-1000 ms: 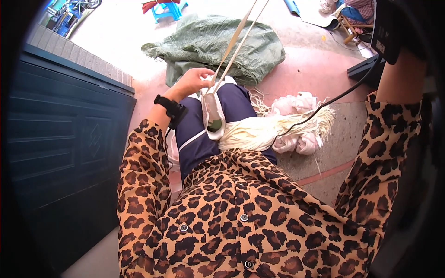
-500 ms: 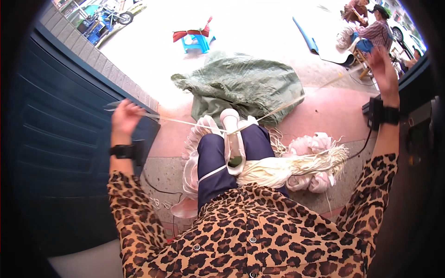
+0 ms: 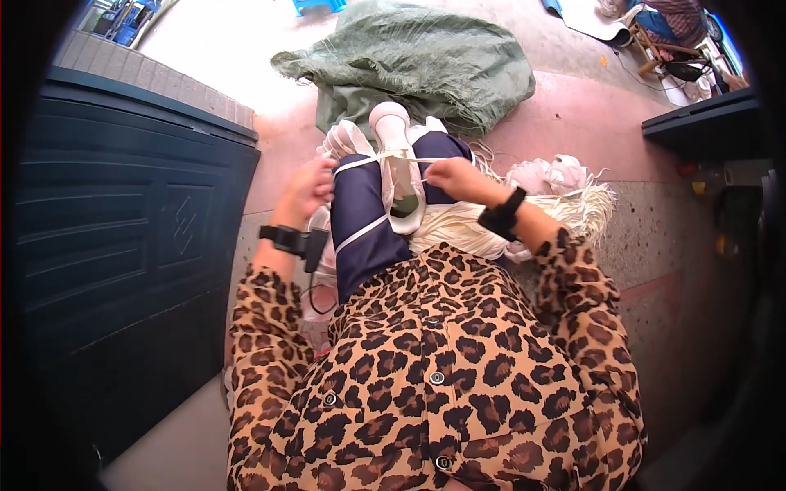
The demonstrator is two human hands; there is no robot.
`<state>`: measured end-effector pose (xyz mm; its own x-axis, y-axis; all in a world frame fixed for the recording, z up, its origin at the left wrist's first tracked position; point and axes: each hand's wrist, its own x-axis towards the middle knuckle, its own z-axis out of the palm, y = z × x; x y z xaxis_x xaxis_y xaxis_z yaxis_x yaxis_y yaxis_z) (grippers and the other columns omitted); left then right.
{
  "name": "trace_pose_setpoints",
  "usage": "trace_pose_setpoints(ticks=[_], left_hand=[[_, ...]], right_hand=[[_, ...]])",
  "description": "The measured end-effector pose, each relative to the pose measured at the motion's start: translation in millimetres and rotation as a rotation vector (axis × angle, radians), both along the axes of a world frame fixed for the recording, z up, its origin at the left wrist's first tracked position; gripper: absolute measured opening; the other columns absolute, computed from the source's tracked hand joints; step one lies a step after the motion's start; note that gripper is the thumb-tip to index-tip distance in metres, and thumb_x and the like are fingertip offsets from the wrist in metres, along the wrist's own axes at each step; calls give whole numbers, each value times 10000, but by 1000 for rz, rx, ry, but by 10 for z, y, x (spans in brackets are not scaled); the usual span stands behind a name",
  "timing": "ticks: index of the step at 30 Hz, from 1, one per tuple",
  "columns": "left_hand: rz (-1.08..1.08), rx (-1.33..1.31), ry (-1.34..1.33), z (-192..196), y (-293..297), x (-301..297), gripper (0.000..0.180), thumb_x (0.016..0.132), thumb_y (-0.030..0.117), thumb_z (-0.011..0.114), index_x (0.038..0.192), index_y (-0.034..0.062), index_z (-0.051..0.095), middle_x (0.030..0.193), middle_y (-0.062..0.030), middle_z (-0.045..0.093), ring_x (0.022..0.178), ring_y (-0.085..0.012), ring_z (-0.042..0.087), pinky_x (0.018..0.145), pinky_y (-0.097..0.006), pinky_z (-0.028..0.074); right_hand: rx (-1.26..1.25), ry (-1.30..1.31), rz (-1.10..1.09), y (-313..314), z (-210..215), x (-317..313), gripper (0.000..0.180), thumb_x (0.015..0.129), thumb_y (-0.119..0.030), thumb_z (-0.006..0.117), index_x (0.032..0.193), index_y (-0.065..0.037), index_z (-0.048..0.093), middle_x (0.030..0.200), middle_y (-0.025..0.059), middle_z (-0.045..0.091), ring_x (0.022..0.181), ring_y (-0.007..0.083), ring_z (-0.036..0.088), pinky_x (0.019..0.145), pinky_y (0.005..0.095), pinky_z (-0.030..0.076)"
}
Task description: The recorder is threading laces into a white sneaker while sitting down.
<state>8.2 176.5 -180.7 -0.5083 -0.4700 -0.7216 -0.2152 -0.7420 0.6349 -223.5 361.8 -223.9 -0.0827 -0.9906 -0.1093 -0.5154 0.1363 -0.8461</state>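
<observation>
Between my thighs rests a pale pink-white shoe (image 3: 395,143), toe pointing away, its opening toward me. A cream shoelace (image 3: 358,163) runs from its upper out to both sides. My left hand (image 3: 309,190), left of the shoe, has curled fingers at one end of the lace. On the other side my right hand (image 3: 460,180) pinches the lace close to the shoe. Another stretch of lace lies across my left thigh. A thick bundle of cream shoelaces (image 3: 454,231) spreads over my right thigh and beyond it.
More pale shoes (image 3: 544,175) lie on the floor beside my legs. A crumpled green woven sheet (image 3: 426,61) is spread ahead of my feet. Dark door panels (image 3: 131,221) stand at my left. A blue stool (image 3: 319,6) and a seated person (image 3: 673,24) are farther off.
Both hands have come down and inward from wide, raised positions to either side of the shoe. The lace spans are now short. The view has tipped downward.
</observation>
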Motion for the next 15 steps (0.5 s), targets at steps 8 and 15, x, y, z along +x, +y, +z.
trace_pose_setpoints(ticks=[8,15], left_hand=[[-525,-868,-267,-187,556,-388,222,830,142,491,927,-13,617,644,0,524,499,-53,446,455,-181,360],[-361,-742,-280,-250,596,-390,185,808,126,511,860,-13,622,594,1,519,444,-50,430,415,-192,347]], right_hand=[[-209,481,-221,-247,-149,263,154,746,-136,488,747,-41,609,932,86,580,929,251,504,768,406,377],[-121,532,-287,-288,-102,323,154,733,-136,496,769,-68,629,947,71,582,943,244,498,769,405,371]])
